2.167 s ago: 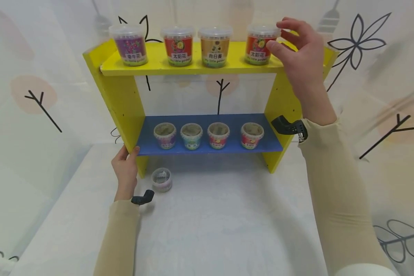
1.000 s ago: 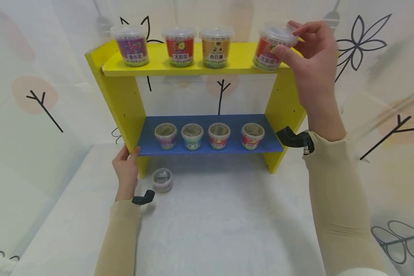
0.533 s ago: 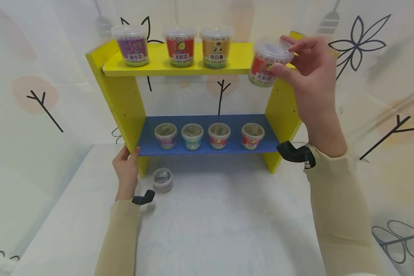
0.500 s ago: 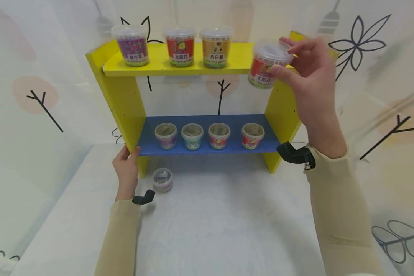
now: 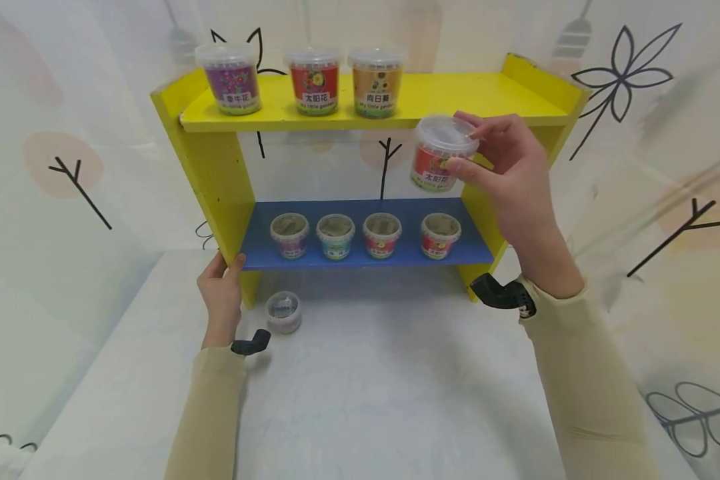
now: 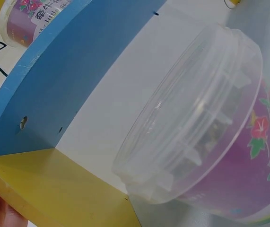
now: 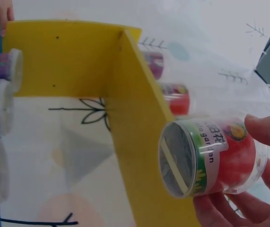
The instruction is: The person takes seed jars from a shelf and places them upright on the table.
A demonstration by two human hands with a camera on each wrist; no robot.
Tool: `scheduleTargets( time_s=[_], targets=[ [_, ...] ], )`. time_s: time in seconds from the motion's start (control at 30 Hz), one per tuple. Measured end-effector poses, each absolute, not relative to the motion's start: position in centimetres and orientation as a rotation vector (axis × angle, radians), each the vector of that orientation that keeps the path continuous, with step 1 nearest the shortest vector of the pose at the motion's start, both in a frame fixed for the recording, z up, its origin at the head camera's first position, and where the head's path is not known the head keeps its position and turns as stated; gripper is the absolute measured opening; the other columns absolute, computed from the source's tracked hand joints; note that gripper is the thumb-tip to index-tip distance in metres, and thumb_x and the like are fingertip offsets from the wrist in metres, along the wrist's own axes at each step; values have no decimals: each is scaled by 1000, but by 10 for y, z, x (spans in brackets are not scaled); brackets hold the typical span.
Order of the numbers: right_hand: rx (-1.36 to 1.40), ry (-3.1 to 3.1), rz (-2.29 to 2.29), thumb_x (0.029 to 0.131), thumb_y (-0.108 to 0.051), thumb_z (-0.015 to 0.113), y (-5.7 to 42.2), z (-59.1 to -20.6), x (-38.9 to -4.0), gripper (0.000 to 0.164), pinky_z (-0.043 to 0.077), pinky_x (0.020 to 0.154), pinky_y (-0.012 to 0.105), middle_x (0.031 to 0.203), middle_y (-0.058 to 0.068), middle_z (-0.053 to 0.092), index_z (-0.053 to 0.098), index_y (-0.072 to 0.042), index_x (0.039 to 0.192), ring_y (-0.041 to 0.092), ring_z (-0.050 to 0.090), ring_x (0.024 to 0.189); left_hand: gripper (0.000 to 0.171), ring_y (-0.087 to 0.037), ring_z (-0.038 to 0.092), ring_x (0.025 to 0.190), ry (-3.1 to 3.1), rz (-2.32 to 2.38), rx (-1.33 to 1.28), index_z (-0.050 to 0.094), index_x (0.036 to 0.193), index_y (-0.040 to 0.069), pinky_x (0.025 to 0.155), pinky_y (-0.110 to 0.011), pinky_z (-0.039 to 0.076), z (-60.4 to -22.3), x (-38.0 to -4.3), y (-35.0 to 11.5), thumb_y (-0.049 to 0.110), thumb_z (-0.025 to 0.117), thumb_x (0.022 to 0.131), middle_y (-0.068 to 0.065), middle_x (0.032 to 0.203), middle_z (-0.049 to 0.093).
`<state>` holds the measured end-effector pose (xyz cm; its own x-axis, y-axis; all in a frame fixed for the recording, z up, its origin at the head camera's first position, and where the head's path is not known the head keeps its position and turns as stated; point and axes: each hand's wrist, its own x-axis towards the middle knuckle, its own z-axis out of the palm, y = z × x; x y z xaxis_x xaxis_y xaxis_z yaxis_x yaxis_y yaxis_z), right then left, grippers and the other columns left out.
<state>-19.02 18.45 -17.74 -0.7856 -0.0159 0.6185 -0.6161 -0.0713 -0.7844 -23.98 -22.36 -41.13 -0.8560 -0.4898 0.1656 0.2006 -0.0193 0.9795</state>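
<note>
My right hand (image 5: 513, 180) pinches a clear plastic cup (image 5: 430, 167) between thumb and fingers. It has a red flower label and a translucent lid, and hangs slightly tilted just below the top board's front edge. In the right wrist view the held cup (image 7: 220, 161) shows its base, with fingers (image 7: 241, 208) behind it. Low on the left, my left hand (image 5: 221, 297) grips the side panel of a yellow and blue shelf (image 5: 456, 93), its thumb at the blue board's corner. A small lidded purple cup (image 5: 284, 317) stands on the table near that hand.
Three lidded cups, purple (image 5: 233, 83), red (image 5: 315, 87) and orange (image 5: 377, 87), stand along the top board's left and middle. Several smaller cups line the blue lower board (image 5: 408, 233). Behind the shelf is a patterned white backdrop (image 5: 312, 160); a white table (image 5: 366, 380) lies in front.
My right hand has taken the red-labelled cup from the top board's right part and brought it down and left, over the gap between the boards. My left hand keeps its place.
</note>
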Motion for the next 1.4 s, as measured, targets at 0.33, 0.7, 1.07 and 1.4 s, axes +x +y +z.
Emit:
scheduleTargets(
  time_s=[0.33, 0.7, 1.07, 1.4],
  targets=[
    [722, -1972, 1845, 88, 0, 73, 174, -208, -191, 23, 50, 99, 32, 140, 12, 56, 58, -6, 105, 28, 53, 126, 45, -19, 52, 130, -1793, -1939, 318, 62, 137, 23, 112, -37, 38, -411, -240, -223, 26, 71, 94, -1, 138, 60],
    [808, -2131, 1816, 89, 3, 71, 154, -253, -193, 27, 51, 97, 31, 143, 9, 53, 50, 5, 106, 26, 52, 129, 46, -18, 50, 132, -1827, -1924, 351, 60, 139, 26, 113, -37, 37, -409, -239, -223, 28, 70, 95, 1, 141, 58],
    [839, -2210, 1888, 86, 5, 73, 143, -284, -192, 27, 52, 98, 33, 145, 10, 51, 52, 2, 103, 26, 51, 130, 46, -18, 51, 132, -1831, -1929, 333, 59, 140, 25, 112, -37, 38, -411, -240, -223, 28, 69, 95, 0, 141, 58],
    [834, -2321, 1870, 84, -1, 78, 128, -328, -191, 26, 45, 105, 45, 144, 6, 53, 56, -4, 98, 23, 51, 131, 45, -18, 51, 131, -1822, -1927, 342, 60, 139, 25, 112, -36, 39, -411, -240, -222, 26, 69, 95, 0, 141, 58]
  ],
)
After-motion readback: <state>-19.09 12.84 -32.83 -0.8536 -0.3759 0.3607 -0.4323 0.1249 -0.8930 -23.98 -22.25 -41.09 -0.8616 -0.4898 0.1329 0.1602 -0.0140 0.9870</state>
